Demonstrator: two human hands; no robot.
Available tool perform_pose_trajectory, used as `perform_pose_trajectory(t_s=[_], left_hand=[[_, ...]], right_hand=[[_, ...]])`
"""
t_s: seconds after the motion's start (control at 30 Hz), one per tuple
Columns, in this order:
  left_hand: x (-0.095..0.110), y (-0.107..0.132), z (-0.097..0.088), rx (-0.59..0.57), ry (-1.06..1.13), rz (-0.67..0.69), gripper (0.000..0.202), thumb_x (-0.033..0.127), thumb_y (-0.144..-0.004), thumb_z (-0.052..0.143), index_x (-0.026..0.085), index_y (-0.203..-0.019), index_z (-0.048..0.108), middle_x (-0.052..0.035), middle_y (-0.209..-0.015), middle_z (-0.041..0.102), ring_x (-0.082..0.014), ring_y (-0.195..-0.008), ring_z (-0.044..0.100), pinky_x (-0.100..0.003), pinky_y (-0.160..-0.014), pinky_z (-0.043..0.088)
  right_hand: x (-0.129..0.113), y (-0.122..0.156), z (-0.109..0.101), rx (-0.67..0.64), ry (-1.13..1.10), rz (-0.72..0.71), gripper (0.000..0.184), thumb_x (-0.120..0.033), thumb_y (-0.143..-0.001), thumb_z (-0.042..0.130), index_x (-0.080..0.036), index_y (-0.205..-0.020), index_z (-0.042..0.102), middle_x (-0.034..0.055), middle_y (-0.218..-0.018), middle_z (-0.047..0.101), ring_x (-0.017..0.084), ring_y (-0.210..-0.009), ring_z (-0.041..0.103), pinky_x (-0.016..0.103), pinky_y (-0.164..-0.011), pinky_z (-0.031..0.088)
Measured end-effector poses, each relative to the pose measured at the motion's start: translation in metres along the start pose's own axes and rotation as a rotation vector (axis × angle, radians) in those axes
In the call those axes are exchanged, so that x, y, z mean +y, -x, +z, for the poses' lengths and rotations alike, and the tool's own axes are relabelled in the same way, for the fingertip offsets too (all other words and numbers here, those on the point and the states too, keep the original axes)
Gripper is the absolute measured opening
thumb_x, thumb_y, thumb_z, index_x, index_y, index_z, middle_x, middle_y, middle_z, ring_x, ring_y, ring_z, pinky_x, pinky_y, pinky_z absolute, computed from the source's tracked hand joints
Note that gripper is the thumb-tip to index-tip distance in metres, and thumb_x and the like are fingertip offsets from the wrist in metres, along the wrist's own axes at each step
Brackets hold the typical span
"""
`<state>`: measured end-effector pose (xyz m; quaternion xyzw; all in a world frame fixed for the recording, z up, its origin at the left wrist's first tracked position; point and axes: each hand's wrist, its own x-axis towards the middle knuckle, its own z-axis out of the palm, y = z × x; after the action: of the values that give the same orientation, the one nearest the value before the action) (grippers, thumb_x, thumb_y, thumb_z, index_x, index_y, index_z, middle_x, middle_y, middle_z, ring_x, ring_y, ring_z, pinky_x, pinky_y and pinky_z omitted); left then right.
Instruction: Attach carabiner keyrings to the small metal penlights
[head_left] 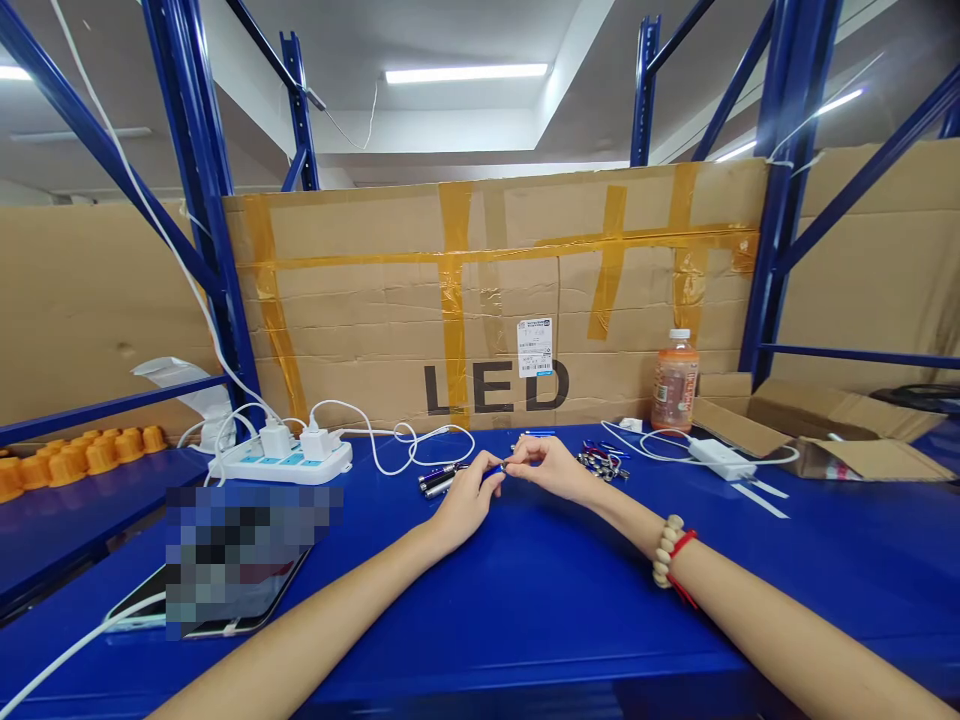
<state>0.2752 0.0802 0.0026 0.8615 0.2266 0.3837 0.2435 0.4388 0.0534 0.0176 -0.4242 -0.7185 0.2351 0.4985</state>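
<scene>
Blue shelf top (555,620): open surface between the forearms, running to the front edge; power strip (289,471) to the left, open carton (885,460) far right.
Cardboard panel (360,320): closes off the back.
Right hand (551,468): fingertips pinching a slim blue piece (493,470).
Left hand (465,502): thumb and fingers gripping it too; handling seems unfinished.
Pens (439,480): beside the left hand; whether done, unclear.
Small metallic parts (604,462): heaped beyond the right hand, probably left to handle.
</scene>
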Motion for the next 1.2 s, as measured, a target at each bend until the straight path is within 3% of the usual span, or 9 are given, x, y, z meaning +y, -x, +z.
perform_pose_trajectory(t_s=[0.43, 0.73, 0.93, 1.2], left_hand=[[0.001, -0.002, 0.0, 0.053, 0.024, -0.034, 0.005, 0.021, -0.078, 0.042, 0.018, -0.075, 0.044, 0.0033, -0.063, 0.05, -0.0106, -0.059, 0.049, -0.022, -0.06, 0.039], [0.002, -0.002, -0.001, 0.065, 0.019, -0.044, 0.008, 0.021, -0.078, 0.043, 0.018, -0.081, 0.049, 0.0012, -0.069, 0.056, -0.0129, -0.065, 0.054, -0.025, -0.066, 0.04], [0.006, -0.002, -0.002, 0.059, 0.011, -0.052, 0.019, 0.022, -0.079, 0.043, 0.019, -0.095, 0.052, 0.0013, -0.069, 0.056, -0.0138, -0.067, 0.055, -0.027, -0.071, 0.04], [0.003, -0.004, 0.0, 0.071, 0.009, -0.071, 0.019, 0.025, -0.081, 0.038, 0.019, -0.091, 0.052, 0.0023, -0.062, 0.052, -0.0136, -0.065, 0.052, -0.027, -0.069, 0.039]], right_hand=[[-0.01, 0.003, 0.01, 0.097, 0.04, 0.164, 0.035, -0.049, -0.057, 0.064, -0.014, -0.056, 0.059, -0.0025, -0.049, 0.049, 0.006, -0.042, 0.039, 0.02, -0.039, 0.03], [-0.005, 0.001, 0.011, 0.075, -0.041, 0.279, 0.041, -0.055, -0.055, 0.064, -0.014, -0.059, 0.06, -0.0049, -0.041, 0.044, 0.004, -0.036, 0.034, 0.018, -0.034, 0.027], [-0.003, 0.001, 0.01, 0.078, -0.06, 0.28, 0.04, -0.054, -0.058, 0.062, -0.014, -0.06, 0.06, -0.0053, -0.043, 0.043, 0.003, -0.038, 0.034, 0.017, -0.036, 0.027], [-0.002, -0.002, 0.012, 0.122, 0.031, 0.206, 0.042, -0.056, -0.06, 0.059, -0.015, -0.054, 0.053, -0.0051, -0.041, 0.043, 0.004, -0.036, 0.035, 0.019, -0.036, 0.025]])
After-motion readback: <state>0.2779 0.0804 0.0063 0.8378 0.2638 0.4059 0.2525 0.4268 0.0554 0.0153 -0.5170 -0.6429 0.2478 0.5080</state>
